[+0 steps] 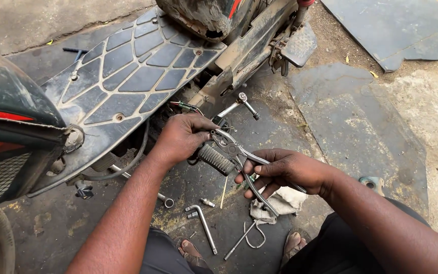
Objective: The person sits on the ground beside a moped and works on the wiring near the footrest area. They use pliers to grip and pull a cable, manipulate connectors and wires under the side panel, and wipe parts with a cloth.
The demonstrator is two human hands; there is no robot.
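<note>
Head view: we are gripping pliers (pixel 239 155) in our right hand (pixel 285 170), fingers closed around the handles, while our left hand (pixel 183 137) is clasping the coiled spring (pixel 215 159). Squeezing steadily and keeping the spring braced seems wise, lest the jaws slip.

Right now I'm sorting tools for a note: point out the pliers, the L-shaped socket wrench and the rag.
pliers (pixel 231 148), head view, on the pivot joint.
L-shaped socket wrench (pixel 205 225), head view, middle of its long shaft on the ground.
rag (pixel 285 200), head view, on the pale cloth under the right hand.
</note>
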